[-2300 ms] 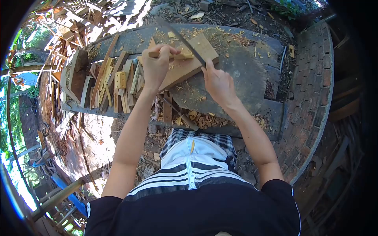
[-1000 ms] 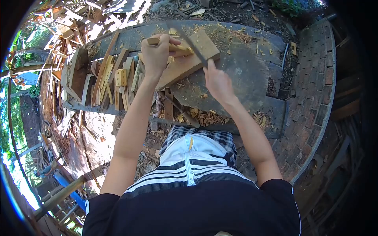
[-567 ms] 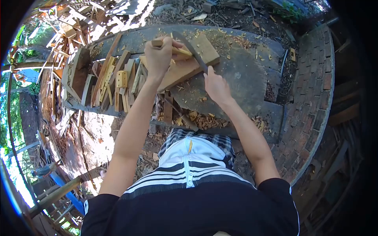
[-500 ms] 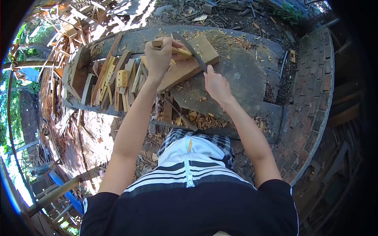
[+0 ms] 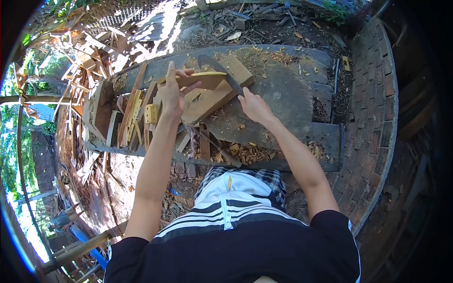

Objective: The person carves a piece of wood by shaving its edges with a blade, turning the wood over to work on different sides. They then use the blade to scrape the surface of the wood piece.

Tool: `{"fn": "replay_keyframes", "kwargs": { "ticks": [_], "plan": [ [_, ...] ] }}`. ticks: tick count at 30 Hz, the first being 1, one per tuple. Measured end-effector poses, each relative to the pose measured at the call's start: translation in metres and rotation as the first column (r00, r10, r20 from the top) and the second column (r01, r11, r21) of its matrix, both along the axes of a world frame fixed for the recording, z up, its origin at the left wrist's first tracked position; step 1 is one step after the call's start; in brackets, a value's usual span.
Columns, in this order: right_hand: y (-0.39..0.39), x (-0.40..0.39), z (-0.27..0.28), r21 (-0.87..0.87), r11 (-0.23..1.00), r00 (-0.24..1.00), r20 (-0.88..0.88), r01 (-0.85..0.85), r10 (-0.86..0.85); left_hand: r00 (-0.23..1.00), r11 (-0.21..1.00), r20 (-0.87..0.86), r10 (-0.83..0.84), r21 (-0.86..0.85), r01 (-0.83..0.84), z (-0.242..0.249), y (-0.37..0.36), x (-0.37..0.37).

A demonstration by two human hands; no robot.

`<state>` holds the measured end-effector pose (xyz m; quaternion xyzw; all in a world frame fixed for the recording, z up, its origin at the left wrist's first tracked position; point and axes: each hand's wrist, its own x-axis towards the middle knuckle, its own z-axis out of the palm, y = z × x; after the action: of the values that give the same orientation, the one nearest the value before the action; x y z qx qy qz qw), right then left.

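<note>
My left hand (image 5: 172,96) holds a thin, flat wooden piece (image 5: 207,81) on its edge, with its pale yellow upper edge facing me. The fingers lie along both sides of the piece. My right hand (image 5: 255,107) is wrapped round the handle of a machete (image 5: 218,67), which hides most of that handle. The dark, broad blade slants up and left and crosses the far end of the wooden piece. Under both lies a thick wooden block (image 5: 207,107), set at an angle on the dark worktable (image 5: 278,115).
Wooden offcuts (image 5: 132,101) lean together left of the block, among them a yellow block with holes (image 5: 150,113). Wood chips (image 5: 250,154) fill a gap near the front edge, by a stick-like handle (image 5: 225,153). A brick wall (image 5: 368,108) curves along the right.
The wooden piece has turned so its broad face shows, and my left hand has loosened from a fist to straighter fingers. The machete has shifted slightly left and now shows more blade.
</note>
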<state>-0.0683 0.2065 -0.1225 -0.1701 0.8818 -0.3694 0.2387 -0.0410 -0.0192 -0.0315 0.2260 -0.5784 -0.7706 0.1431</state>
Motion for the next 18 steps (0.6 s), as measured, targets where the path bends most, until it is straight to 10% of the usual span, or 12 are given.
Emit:
{"fn": "replay_keyframes", "kwargs": {
  "ticks": [6,8,12,13,15,18],
  "plan": [
    [0.002,-0.003,0.029,0.05,0.998,0.99,-0.142,0.025,-0.017,0.998,0.911,-0.005,-0.065,-0.407,0.058,0.0,0.026,-0.024],
    [0.0,-0.006,0.039,0.005,0.998,0.973,-0.223,0.066,-0.063,0.987,0.602,0.081,-0.139,-0.785,0.149,-0.004,0.029,-0.034],
    [-0.001,-0.009,0.025,-0.003,0.999,0.97,-0.238,0.053,-0.052,0.986,0.47,0.163,-0.042,-0.867,0.163,0.015,0.036,-0.036],
    [0.0,-0.006,0.021,0.01,0.999,0.975,-0.218,0.047,-0.044,0.987,0.467,0.157,-0.046,-0.87,0.16,0.007,0.031,-0.039],
    [0.004,0.0,0.016,0.024,0.999,0.98,-0.196,0.043,-0.038,0.949,0.837,-0.308,-0.065,-0.535,-0.116,-0.013,0.016,-0.041],
    [0.008,0.005,0.005,0.028,0.997,0.991,-0.12,0.068,-0.065,0.925,0.96,-0.344,0.164,-0.161,-0.23,-0.016,0.001,-0.04]
  ]
}}
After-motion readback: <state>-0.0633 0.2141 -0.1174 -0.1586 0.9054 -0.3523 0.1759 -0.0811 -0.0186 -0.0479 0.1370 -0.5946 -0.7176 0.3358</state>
